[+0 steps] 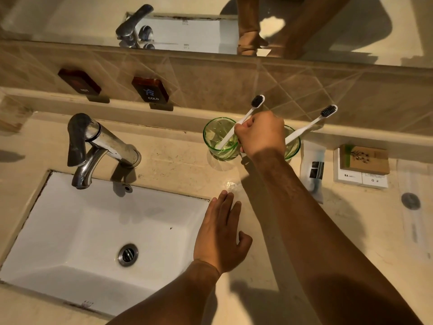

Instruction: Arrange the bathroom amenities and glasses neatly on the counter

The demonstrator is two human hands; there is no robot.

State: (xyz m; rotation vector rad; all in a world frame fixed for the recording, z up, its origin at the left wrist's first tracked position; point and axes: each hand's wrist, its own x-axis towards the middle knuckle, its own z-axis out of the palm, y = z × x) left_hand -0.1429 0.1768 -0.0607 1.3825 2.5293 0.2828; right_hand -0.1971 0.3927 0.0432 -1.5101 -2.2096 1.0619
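Note:
Two green glasses stand at the back of the beige counter [178,165]. The left glass [219,139] holds a white toothbrush [250,111] with dark bristles, and my right hand [261,133] is shut on its handle above the rim. The right glass [293,144], partly hidden behind my right hand, holds a second white toothbrush [311,123] that leans right. My left hand [222,233] lies flat and open on the counter by the sink's right edge. A white sachet [312,167], a brown soap box [364,160] and white boxes [360,180] lie to the right.
A white sink [70,231] with a chrome faucet [93,146] fills the left. HOT and COLD plaques [150,89] sit on the tiled backsplash ledge. A mirror [328,24] runs along the top. A clear plastic packet [414,207] lies at far right.

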